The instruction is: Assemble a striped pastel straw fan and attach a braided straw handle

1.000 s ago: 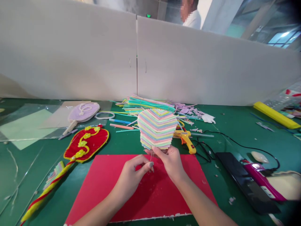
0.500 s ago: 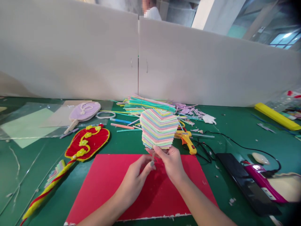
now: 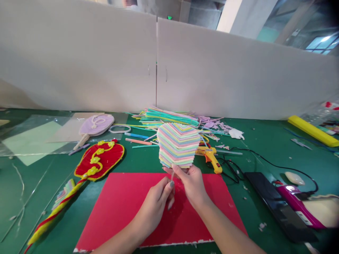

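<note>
A fan-shaped piece covered in pastel chevron stripes is held upright over a red board. My right hand grips its lower edge, thumb on the front. Just below, my left hand pinches the thin stem under the piece between thumb and fingers. On the left lies a finished-looking red fan with yellow flowers and a twisted yellow and red handle. Behind it rests a lilac fan.
Behind the striped piece lie pastel pipe cleaners. To the right are a yellow glue gun, its black cable, a black phone-like slab, a purple power strip and a yellow bar. A pale partition stands at the back.
The fingers of my left hand have curled lower around the stem. The striped piece has barely moved. The person beyond the partition has shifted left, mostly out of sight.
</note>
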The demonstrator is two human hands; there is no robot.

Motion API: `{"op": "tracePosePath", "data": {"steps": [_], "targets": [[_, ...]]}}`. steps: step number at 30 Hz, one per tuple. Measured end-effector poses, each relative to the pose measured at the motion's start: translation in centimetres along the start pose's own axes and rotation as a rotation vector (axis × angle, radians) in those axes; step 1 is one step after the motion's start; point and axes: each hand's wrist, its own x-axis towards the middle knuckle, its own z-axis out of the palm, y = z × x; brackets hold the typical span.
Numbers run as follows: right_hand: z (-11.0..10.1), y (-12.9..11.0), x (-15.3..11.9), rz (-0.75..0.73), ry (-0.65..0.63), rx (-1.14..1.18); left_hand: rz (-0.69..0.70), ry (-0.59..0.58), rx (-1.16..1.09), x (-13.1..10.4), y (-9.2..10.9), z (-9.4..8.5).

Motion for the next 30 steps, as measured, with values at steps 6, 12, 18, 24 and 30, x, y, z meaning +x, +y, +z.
{"op": "tracePosePath", "data": {"steps": [6, 12, 18, 24, 30], "targets": [[0.1, 0.0, -0.1, 0.016, 0.01, -0.004, 0.009, 0.018, 0.003, 0.0, -0.2, 0.1], [0.2, -0.1, -0.2, 0.022, 0.003, 0.031, -0.01, 0.037, -0.06, 0.0, -0.1, 0.3], [0.2, 0.0, -0.1, 0.023, 0.017, 0.058, -0.057, 0.071, -0.135, 0.1, 0.2, 0.4], [0.2, -0.3, -0.3, 0.038, -0.088, 0.149, 0.003, 0.11, -0.051, 0.0, -0.6, -0.1], [0.3, -0.5, -0.4, 0.025, -0.134, 0.118, 0.039, 0.179, 0.147, -0.2, -1.0, -0.7]]}}
